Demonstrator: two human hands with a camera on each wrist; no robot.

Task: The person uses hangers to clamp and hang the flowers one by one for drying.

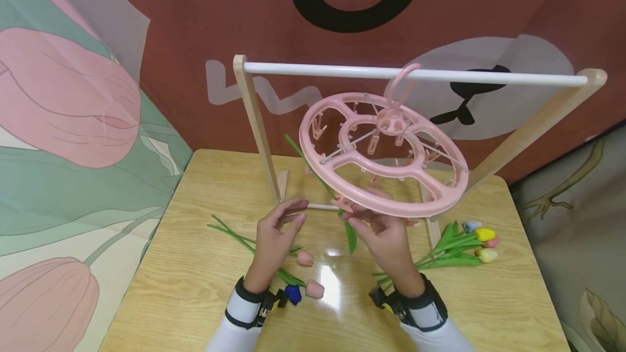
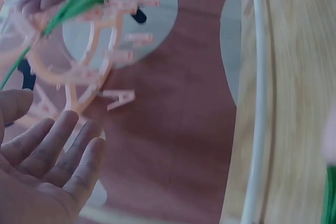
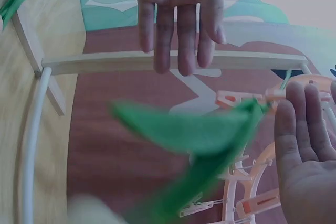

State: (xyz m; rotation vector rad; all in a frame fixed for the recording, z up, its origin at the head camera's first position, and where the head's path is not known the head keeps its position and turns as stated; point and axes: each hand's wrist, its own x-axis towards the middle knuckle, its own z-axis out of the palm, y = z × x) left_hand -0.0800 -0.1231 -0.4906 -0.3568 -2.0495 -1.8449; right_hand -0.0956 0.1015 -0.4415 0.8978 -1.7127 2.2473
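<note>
Flower could slip off that pink hanger
Looks nipped by a clip at its near-left rim; left hand fingers apart, right hand straight-fingered beside it. Weak bite, it drops imo.

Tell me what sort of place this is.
Likely an indoor tabletop work corner: pale wood-grain table, round pink plastic clip hanger on a straight white rail, printed brown cartoon backdrop.
</note>
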